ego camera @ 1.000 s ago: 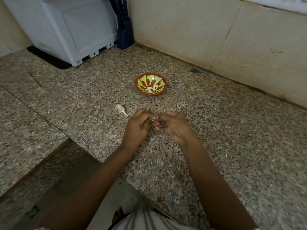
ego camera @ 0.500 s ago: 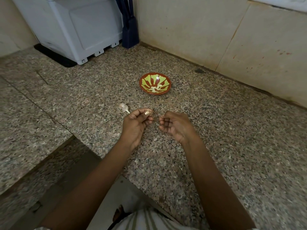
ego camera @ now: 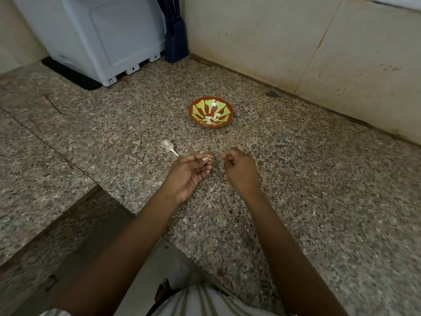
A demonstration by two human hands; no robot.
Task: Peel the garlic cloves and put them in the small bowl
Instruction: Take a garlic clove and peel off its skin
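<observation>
The garlic clove (ego camera: 206,158) sits just left of the frame's centre, pinched at the tip of my left hand (ego camera: 189,173) between thumb and forefinger. My palm is turned up and the other fingers are loosely bent beneath it, so I can see which side of the clove has skin on it. My right hand (ego camera: 240,171) hangs just beside it, a small gap apart. Its fingers are curled in towards the thumb, the shape I use for picking at skin, but I cannot tell whether they have a scrap of peel between them or nothing at all. I judge the clove to be partly peeled and not ready to drop. Above my hands, near the middle of the frame, stands the small bowl (ego camera: 225,108), red with yellow-green petals. I keep it well apart from my fingers but straight ahead, so each finished clove needs only a short reach. A few peeled cloves (ego camera: 210,118) already lie pale at its bottom. Left of the bowl and just above my left hand lies a papery garlic remnant (ego camera: 168,145), set aside on the speckled granite counter (ego camera: 319,201). A white appliance (ego camera: 102,37) fills the upper left corner, with the stained wall (ego camera: 262,37) at upper right.
</observation>
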